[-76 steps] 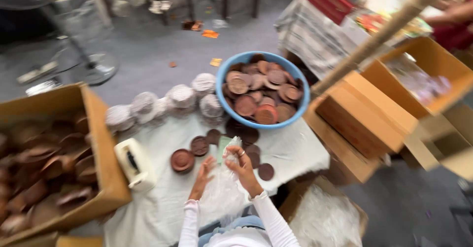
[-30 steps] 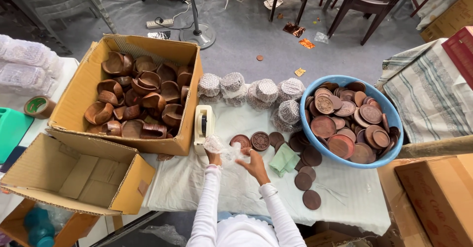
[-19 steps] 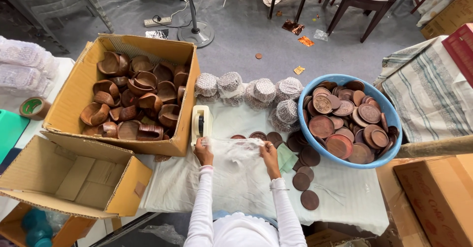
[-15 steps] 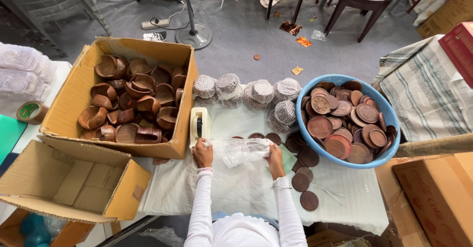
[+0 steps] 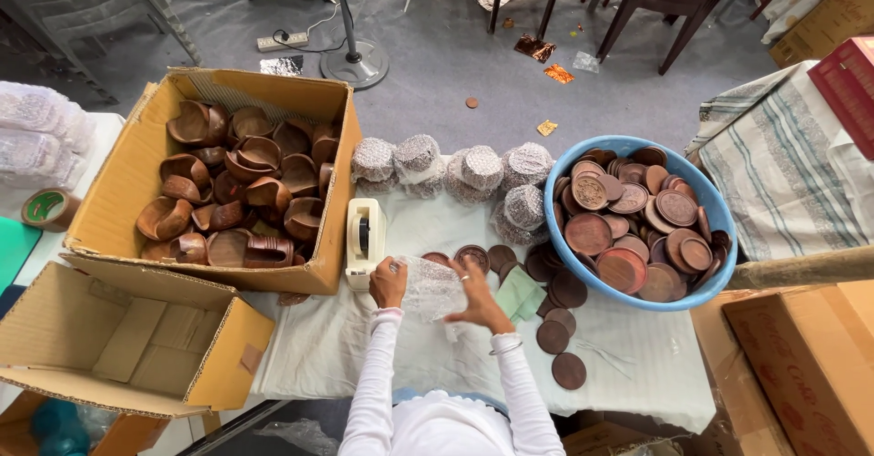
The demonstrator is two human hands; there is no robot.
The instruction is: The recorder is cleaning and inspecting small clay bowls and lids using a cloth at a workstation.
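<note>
Sitting at far left, a cardboard box (image 5: 118, 197) holds wooden bowls; beside it stands a cream tape dispenser (image 5: 364, 238). Left hand (image 5: 388, 282) pinches the bubble wrap (image 5: 431, 288) on the white cloth, right hand (image 5: 475, 294) spread against it. A blue basin (image 5: 719, 238) holds wooden discs.

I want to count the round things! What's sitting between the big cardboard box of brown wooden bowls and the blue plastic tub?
In the head view, a cream tape dispenser, wrapped bundles and loose brown wooden discs lie on the white cloth.
</note>
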